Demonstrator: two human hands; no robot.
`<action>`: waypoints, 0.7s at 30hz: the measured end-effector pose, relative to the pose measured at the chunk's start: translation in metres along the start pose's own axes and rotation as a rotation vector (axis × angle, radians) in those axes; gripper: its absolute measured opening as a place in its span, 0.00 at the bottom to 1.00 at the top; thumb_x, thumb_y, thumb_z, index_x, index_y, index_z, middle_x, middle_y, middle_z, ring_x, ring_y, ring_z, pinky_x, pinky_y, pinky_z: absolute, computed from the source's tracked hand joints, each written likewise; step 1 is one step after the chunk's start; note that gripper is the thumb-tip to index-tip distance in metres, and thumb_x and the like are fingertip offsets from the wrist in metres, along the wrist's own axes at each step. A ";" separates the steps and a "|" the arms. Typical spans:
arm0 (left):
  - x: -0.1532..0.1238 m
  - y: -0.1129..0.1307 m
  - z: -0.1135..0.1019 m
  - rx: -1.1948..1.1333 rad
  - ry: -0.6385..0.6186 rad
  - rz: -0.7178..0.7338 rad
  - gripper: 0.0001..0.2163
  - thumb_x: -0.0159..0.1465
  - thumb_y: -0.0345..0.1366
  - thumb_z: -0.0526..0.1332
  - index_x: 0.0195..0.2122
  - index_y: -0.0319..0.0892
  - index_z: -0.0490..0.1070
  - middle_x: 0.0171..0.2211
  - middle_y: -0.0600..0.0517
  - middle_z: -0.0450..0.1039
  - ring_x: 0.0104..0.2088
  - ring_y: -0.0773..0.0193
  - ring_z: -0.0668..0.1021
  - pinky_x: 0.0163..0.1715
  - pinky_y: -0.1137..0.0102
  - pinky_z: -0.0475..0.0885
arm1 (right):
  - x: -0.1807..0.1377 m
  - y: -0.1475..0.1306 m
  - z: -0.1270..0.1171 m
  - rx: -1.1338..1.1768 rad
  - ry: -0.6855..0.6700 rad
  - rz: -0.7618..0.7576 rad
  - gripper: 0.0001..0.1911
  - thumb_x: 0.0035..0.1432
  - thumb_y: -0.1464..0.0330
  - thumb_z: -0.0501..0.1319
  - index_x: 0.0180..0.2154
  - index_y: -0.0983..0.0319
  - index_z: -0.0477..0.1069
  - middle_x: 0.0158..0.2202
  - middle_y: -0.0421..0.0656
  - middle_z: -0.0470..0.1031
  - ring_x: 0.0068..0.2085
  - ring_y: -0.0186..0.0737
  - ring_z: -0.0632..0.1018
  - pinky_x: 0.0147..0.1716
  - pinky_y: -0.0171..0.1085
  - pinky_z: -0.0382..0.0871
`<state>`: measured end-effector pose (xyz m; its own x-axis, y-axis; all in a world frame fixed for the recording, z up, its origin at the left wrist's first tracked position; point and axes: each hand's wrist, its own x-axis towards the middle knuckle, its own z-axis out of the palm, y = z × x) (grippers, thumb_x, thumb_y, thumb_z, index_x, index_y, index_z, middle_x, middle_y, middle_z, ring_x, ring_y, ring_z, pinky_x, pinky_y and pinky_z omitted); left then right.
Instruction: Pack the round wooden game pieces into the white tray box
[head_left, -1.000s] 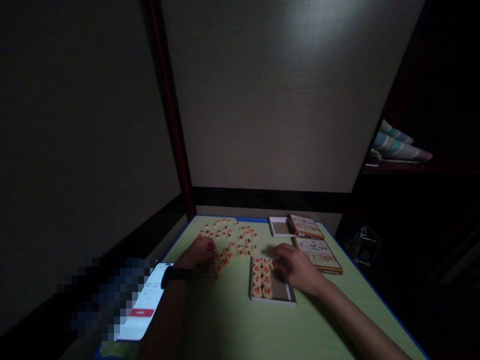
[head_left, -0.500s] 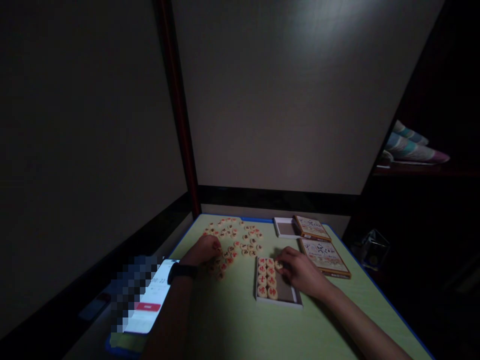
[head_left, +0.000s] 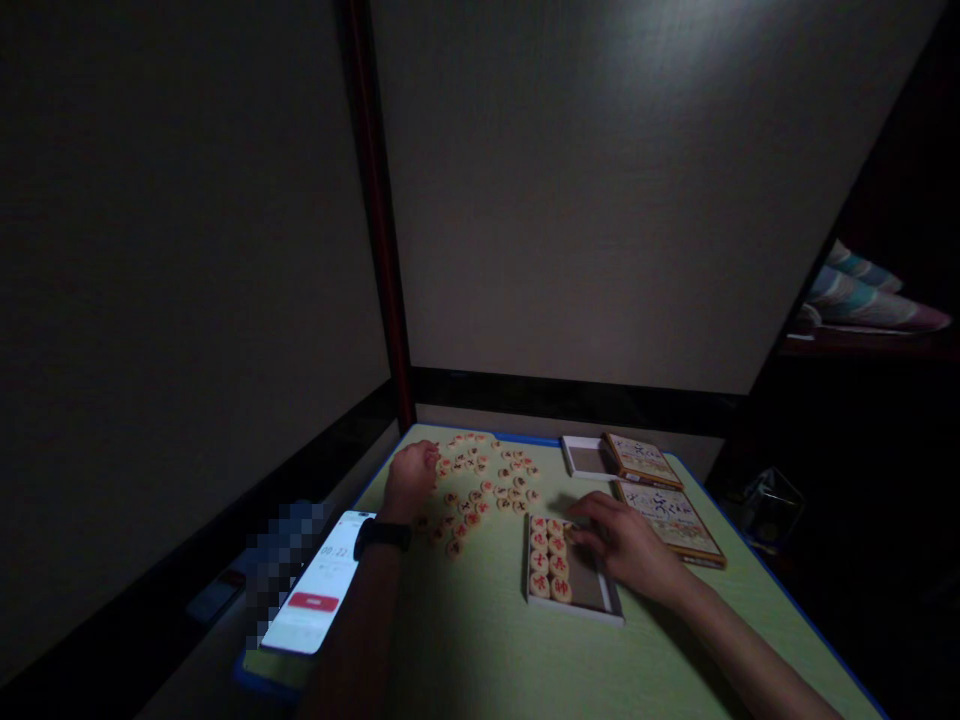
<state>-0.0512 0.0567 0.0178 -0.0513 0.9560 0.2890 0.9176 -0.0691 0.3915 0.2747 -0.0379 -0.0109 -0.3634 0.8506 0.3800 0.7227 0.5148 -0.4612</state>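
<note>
Several round wooden chess pieces [head_left: 487,480] with red and black characters lie loose on the green table [head_left: 480,640]. My left hand [head_left: 409,480], with a dark watch on its wrist, reaches among the far left pieces with its fingers curled; what they hold is hidden. My right hand [head_left: 626,545] rests on the white box tray [head_left: 592,600], fingertips pinched at a piece near its top row. Two columns of pieces [head_left: 549,558] fill the tray's left side.
A lit phone [head_left: 319,585] lies at the table's left edge. An empty white tray [head_left: 585,458] and two printed box lids [head_left: 660,490] sit at the back right. A glass object [head_left: 772,500] stands beyond the right edge. Walls close in behind.
My left hand has moved away from the near pieces toward the far left of the pile. My right hand has stayed at the tray's top. The view has shifted left.
</note>
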 end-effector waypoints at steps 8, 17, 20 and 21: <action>-0.022 0.044 0.019 0.119 -0.072 0.132 0.16 0.70 0.37 0.50 0.38 0.41 0.77 0.38 0.44 0.80 0.39 0.58 0.80 0.38 0.70 0.67 | 0.038 0.010 -0.016 -0.111 0.097 0.022 0.14 0.64 0.69 0.53 0.41 0.63 0.78 0.41 0.49 0.82 0.41 0.45 0.81 0.41 0.39 0.73; -0.047 0.072 0.036 0.060 -0.207 0.442 0.11 0.67 0.35 0.54 0.37 0.41 0.76 0.38 0.42 0.79 0.39 0.52 0.80 0.38 0.64 0.69 | 0.166 0.005 0.028 -0.380 -0.343 0.227 0.09 0.62 0.70 0.63 0.44 0.62 0.78 0.44 0.49 0.81 0.47 0.48 0.80 0.44 0.37 0.71; -0.049 0.075 0.036 0.082 -0.241 0.448 0.12 0.66 0.33 0.53 0.36 0.41 0.77 0.37 0.41 0.80 0.38 0.53 0.80 0.38 0.64 0.70 | 0.183 0.008 0.046 -0.414 -0.437 0.266 0.15 0.65 0.63 0.62 0.52 0.61 0.72 0.52 0.47 0.75 0.49 0.46 0.77 0.47 0.44 0.74; -0.050 0.077 0.036 0.090 -0.253 0.450 0.11 0.66 0.32 0.54 0.36 0.41 0.77 0.37 0.42 0.80 0.38 0.54 0.80 0.38 0.64 0.70 | 0.186 0.010 0.050 -0.423 -0.465 0.272 0.16 0.66 0.62 0.62 0.53 0.60 0.71 0.54 0.47 0.73 0.50 0.45 0.77 0.47 0.46 0.75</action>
<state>0.0358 0.0137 0.0017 0.4420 0.8773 0.1870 0.8580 -0.4743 0.1971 0.1849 0.1308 0.0153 -0.2823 0.9501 -0.1326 0.9573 0.2702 -0.1025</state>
